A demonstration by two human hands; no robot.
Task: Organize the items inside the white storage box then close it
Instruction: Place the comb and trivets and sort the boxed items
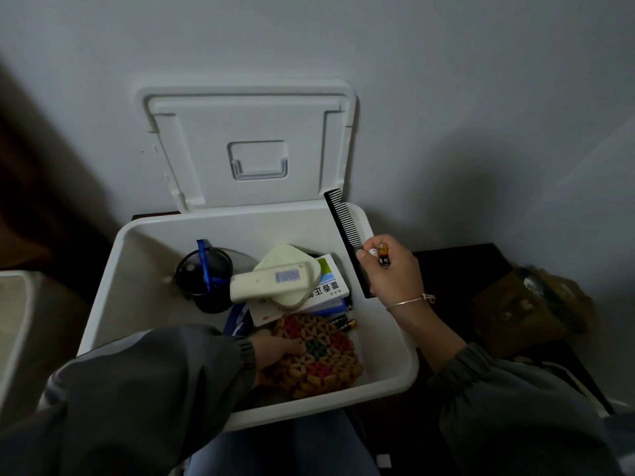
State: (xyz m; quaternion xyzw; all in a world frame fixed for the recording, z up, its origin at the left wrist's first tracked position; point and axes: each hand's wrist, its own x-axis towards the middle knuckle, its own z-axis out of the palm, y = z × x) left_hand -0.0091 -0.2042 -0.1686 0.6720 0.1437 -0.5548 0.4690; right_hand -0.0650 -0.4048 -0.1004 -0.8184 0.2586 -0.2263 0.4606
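The white storage box (113, 293) stands open, its lid (247, 146) leaning back against the wall. Inside are a black mesh cup (202, 276) with a blue pen, a cream handheld device (275, 280) lying on a white medicine carton (330, 286), batteries (343, 323) and a colourful woven coaster (323, 359). My left hand (278, 352) reaches into the box and grips the coaster's left edge. My right hand (391, 273) hovers over the box's right rim, holding a black comb (347, 228) and a small amber lighter (383, 255) together.
A dark low table (481, 269) lies right of the box with a brown bag (529, 304) on it. Another pale container (17, 321) sits at the left edge. The wall is directly behind the lid. My knees are below the box.
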